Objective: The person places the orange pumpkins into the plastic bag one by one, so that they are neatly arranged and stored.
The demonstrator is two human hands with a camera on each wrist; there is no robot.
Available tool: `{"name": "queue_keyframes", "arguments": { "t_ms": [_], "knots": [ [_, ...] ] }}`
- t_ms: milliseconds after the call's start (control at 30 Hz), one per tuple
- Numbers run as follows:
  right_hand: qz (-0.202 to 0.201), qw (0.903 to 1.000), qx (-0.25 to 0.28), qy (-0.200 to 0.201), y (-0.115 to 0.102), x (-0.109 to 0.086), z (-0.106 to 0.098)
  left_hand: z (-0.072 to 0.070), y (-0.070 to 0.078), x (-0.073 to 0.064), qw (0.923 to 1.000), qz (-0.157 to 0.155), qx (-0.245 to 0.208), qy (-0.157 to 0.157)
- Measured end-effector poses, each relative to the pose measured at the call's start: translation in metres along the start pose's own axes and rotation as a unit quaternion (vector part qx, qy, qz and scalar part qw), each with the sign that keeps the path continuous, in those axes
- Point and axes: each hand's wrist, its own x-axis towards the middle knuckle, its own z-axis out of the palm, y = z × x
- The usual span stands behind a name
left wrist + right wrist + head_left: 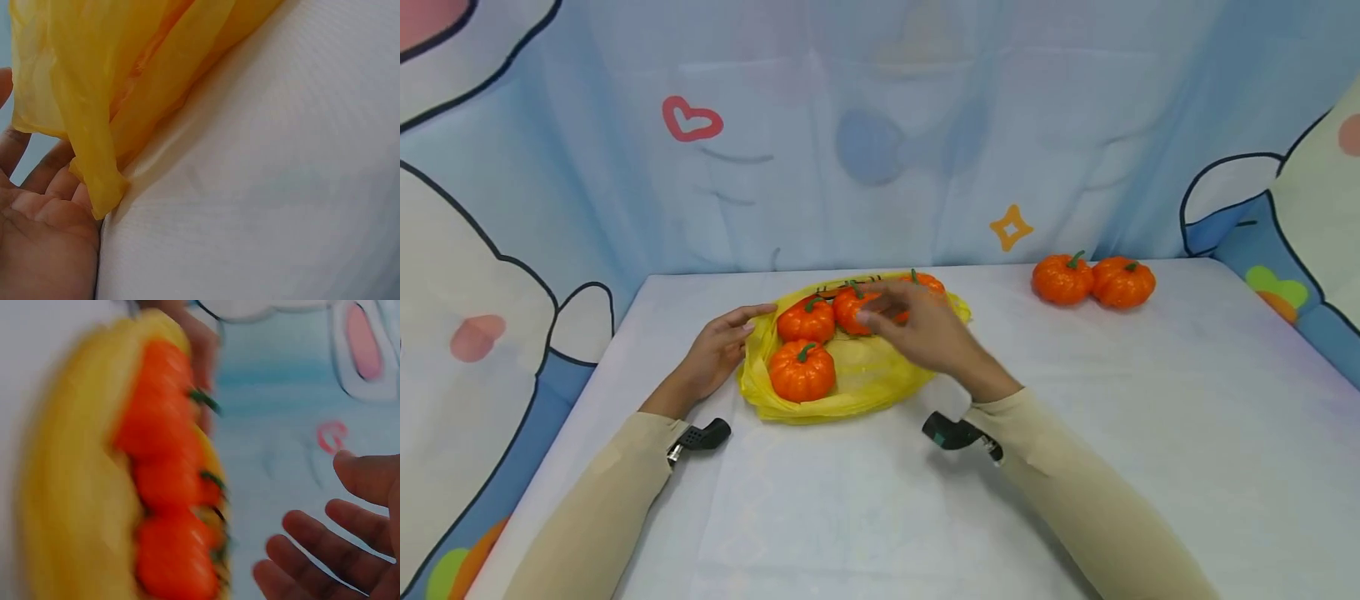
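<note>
Loosely parted, the right hand's fingers hold nothing; the right hand [925, 329] hangs over the yellow bag [872, 379], while the left hand [718, 350] lies with fingers extended at its left edge. I'd let the left steady that flimsy-looking side and lift the right clear, so no knuckle nudges the orange pumpkins [802, 372] inside. Farther out, two more pumpkins [1062, 281] sit side by side at the white table's [850, 500] back right, well apart from the bag.

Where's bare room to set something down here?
Table between both sleeves, before the yellow bag; also between the right sleeve and the two loose pumpkins. Crowded: the bag, with pumpkins inside, left hand at its edge, right hand over it.
</note>
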Motion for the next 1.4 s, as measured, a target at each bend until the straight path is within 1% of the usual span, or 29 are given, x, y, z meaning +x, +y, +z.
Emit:
{"name": "queue_keyframes", "arguments": {
  "t_ms": [67, 133, 200, 267, 367, 400, 433, 500, 533, 600, 667, 733, 833, 1033, 1267, 1400],
  "knots": [
    [0.005, 0.9972, -0.005, 0.074, 0.011, 0.002, -0.026, 0.001, -0.001, 0.001, 1.0000, -0.001, 0.004, 0.000],
    [0.011, 0.9886, 0.000, 0.150, 0.027, 0.003, -0.049, 0.001, -0.001, 0.002, 1.0000, -0.003, 0.005, 0.001],
    [0.030, 0.9740, -0.005, 0.225, 0.046, 0.004, -0.069, 0.001, -0.001, 0.002, 1.0000, -0.005, 0.006, 0.005],
    [0.055, 0.9562, -0.022, 0.287, 0.067, 0.003, -0.085, 0.001, -0.001, 0.002, 0.9999, -0.006, 0.008, 0.008],
    [0.099, 0.9274, -0.074, 0.353, 0.102, -0.001, -0.106, 0.000, -0.001, 0.002, 0.9999, -0.004, 0.010, 0.009],
    [0.116, 0.9206, -0.093, 0.361, 0.114, -0.004, -0.112, 0.000, -0.001, 0.002, 0.9999, -0.004, 0.010, 0.009],
    [0.133, 0.9150, -0.114, 0.364, 0.127, -0.007, -0.117, 0.000, 0.000, 0.002, 0.9999, -0.003, 0.010, 0.009],
    [0.164, 0.9089, -0.153, 0.351, 0.150, -0.013, -0.126, -0.001, 0.000, 0.002, 0.9999, -0.001, 0.008, 0.008],
    [0.178, 0.9089, -0.169, 0.337, 0.161, -0.015, -0.129, -0.001, 0.000, 0.002, 0.9999, 0.001, 0.008, 0.007],
    [0.208, 0.9118, -0.194, 0.296, 0.179, -0.021, -0.132, -0.001, 0.000, 0.002, 0.9999, 0.003, 0.009, 0.005],
    [0.225, 0.9154, -0.210, 0.260, 0.191, -0.025, -0.133, -0.002, 0.000, 0.001, 1.0000, 0.004, 0.008, 0.004],
    [0.240, 0.9172, -0.222, 0.228, 0.199, -0.027, -0.132, -0.002, 0.000, 0.001, 1.0000, 0.004, 0.007, 0.004],
    [0.251, 0.9164, -0.235, 0.205, 0.206, -0.029, -0.131, -0.002, 0.000, 0.001, 1.0000, 0.003, 0.006, 0.004],
    [0.262, 0.9106, -0.262, 0.184, 0.208, -0.029, -0.130, -0.003, -0.001, 0.002, 0.9999, 0.003, 0.009, 0.005],
    [0.277, 0.9078, -0.264, 0.173, 0.205, -0.029, -0.128, -0.003, 0.000, 0.004, 1.0000, 0.003, 0.006, 0.005],
    [0.271, 0.9075, -0.269, 0.175, 0.204, -0.027, -0.127, -0.003, 0.000, 0.003, 0.9999, 0.000, 0.009, 0.006]
  ]
}}
